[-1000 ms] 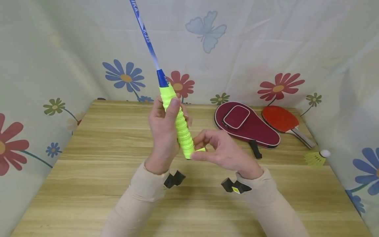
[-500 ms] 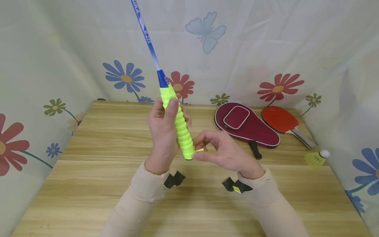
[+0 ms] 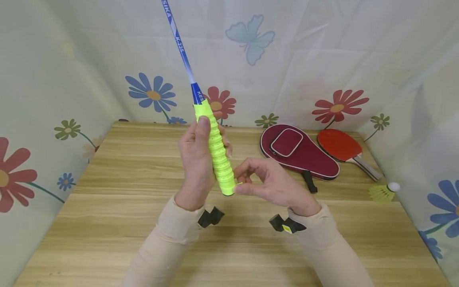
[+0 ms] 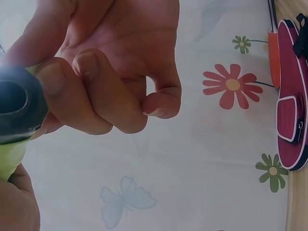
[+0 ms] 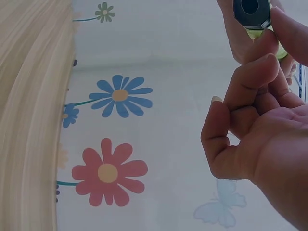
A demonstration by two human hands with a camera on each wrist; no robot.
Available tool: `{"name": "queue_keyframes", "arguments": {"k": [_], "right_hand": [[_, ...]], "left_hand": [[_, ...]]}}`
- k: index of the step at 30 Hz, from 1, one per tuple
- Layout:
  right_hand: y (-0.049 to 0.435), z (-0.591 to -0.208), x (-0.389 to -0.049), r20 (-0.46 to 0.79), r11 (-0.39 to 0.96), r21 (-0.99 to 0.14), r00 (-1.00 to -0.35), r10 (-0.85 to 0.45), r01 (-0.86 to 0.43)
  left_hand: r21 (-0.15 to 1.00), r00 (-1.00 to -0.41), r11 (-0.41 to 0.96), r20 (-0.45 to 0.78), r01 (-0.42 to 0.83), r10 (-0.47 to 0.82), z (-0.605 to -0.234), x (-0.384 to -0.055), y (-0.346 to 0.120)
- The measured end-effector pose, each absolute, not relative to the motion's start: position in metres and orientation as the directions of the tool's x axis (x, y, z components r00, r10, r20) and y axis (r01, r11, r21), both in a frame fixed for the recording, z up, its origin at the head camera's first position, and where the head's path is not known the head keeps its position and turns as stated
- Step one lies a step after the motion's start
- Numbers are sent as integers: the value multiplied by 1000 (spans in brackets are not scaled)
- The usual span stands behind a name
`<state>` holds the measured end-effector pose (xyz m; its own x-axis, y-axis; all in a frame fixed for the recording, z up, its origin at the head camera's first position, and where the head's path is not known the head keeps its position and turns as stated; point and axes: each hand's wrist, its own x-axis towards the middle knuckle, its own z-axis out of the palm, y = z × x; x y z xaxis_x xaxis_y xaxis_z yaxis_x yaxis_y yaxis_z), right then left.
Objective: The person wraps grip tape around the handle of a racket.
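Note:
A blue and white badminton racket (image 3: 183, 56) stands tilted above the table, its head out of view. Neon yellow grip tape (image 3: 221, 161) with ridges and small holes covers the handle. My left hand (image 3: 196, 163) grips the upper handle, thumb along the near side and fingers round the back. At the handle's lower end, my right hand (image 3: 270, 183) pinches the tape between thumb and forefinger; only a sliver of loose tape shows there. The dark butt cap (image 4: 29, 122) faces the left wrist camera, with right-hand fingers close beside it. In the right wrist view the butt cap (image 5: 257, 21) appears at the thumb.
On the wooden table (image 3: 118, 223), a maroon paddle case (image 3: 310, 157) lies back right. Beside it are a red table tennis paddle (image 3: 338, 144) and a yellow shuttlecock (image 3: 383, 192). A flowered curtain (image 3: 297, 71) surrounds the table.
The racket has turned about its shaft, bringing more cone lettering into view. Less loose tape shows at the right fingers. My left thumb has shifted left on the handle; the right hand has barely moved.

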<state>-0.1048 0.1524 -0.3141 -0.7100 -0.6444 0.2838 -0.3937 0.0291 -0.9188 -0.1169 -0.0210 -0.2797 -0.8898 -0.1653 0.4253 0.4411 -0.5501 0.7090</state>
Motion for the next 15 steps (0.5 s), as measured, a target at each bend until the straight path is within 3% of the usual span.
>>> {"name": "queue_keyframes", "arguments": {"k": [15], "right_hand": [[154, -320, -109, 358, -97, -909, -642, -678, -405]], "left_hand": [[698, -923, -626, 371, 347, -98, -274, -117, -23]]}}
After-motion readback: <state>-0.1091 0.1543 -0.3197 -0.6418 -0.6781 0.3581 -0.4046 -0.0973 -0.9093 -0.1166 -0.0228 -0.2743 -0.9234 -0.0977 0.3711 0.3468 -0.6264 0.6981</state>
